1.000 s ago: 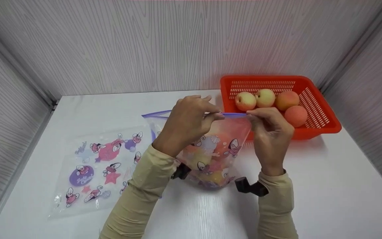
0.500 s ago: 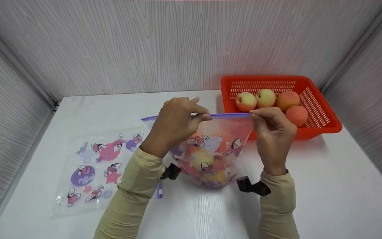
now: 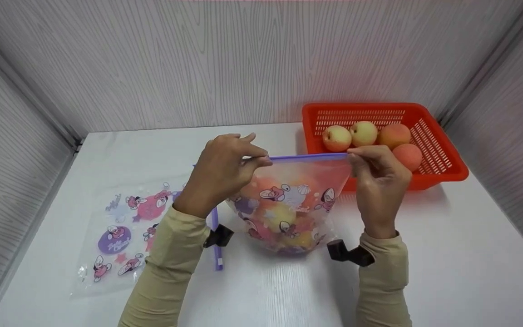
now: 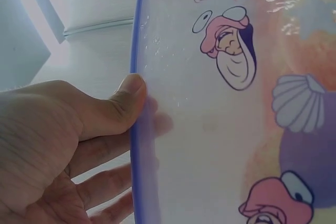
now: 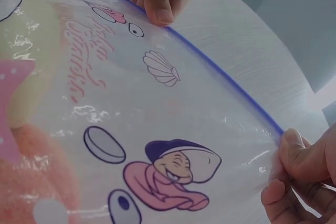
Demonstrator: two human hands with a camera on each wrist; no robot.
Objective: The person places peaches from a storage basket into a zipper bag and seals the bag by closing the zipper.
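A clear zip bag (image 3: 284, 213) with pink and purple cartoon prints hangs upright between the hands, round fruit showing through its film. Its purple zip strip (image 3: 309, 157) runs along the top edge. My left hand (image 3: 223, 170) pinches the strip between thumb and fingers, left of the middle. At the strip's right end my right hand (image 3: 379, 181) pinches the corner. In the left wrist view the left thumb (image 4: 131, 90) presses on the strip. The right wrist view shows the strip straight and taut between both hands. The left end of the strip is mostly behind the left hand.
A red basket (image 3: 454, 168) with several peaches (image 3: 363, 134) stands at the back right. Another printed zip bag (image 3: 107, 245) lies flat on the white table (image 3: 461, 254) at the left, partly under the left arm. A grey wood-grain wall (image 3: 189, 63) rises behind.
My left hand has slid leftward along the zip strip, and more of the strip shows between the hands. My right hand has shifted slightly right, still pinching the corner.
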